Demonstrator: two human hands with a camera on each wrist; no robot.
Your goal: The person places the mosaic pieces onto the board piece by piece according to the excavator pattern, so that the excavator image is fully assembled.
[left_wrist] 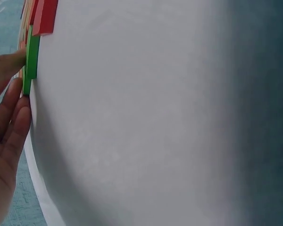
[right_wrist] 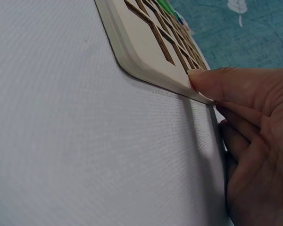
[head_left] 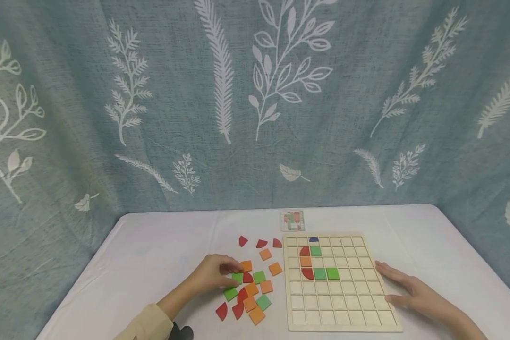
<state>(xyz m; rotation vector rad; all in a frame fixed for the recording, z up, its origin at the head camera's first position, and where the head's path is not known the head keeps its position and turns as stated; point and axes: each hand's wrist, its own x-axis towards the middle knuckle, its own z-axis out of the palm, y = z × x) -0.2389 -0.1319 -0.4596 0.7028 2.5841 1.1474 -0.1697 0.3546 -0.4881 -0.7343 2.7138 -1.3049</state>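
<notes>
My left hand (head_left: 214, 274) is at the left side of a loose group of coloured tiles and pinches a green square tile (head_left: 237, 277) between thumb and fingers. In the left wrist view, a second green tile (left_wrist: 32, 56) and a red tile (left_wrist: 46, 18) are close by the fingertips. My right hand (head_left: 416, 293) rests at the right edge of a wooden grid board (head_left: 344, 328), fingers extended, with the thumb (right_wrist: 212, 84) on its rim. Set in the board's cells are red quarter-round tiles, an orange square (head_left: 306, 261), green squares (head_left: 333, 273) and a blue piece (head_left: 313, 239).
Around the left hand lie several orange squares (head_left: 257, 315), red quarter-round pieces (head_left: 222, 311) and green squares (head_left: 263, 301), some overlapping. A small pattern card (head_left: 293, 221) lies behind the board. The white-covered table (head_left: 161, 236) ends at a blue-green curtain (head_left: 238, 174) with leaf prints.
</notes>
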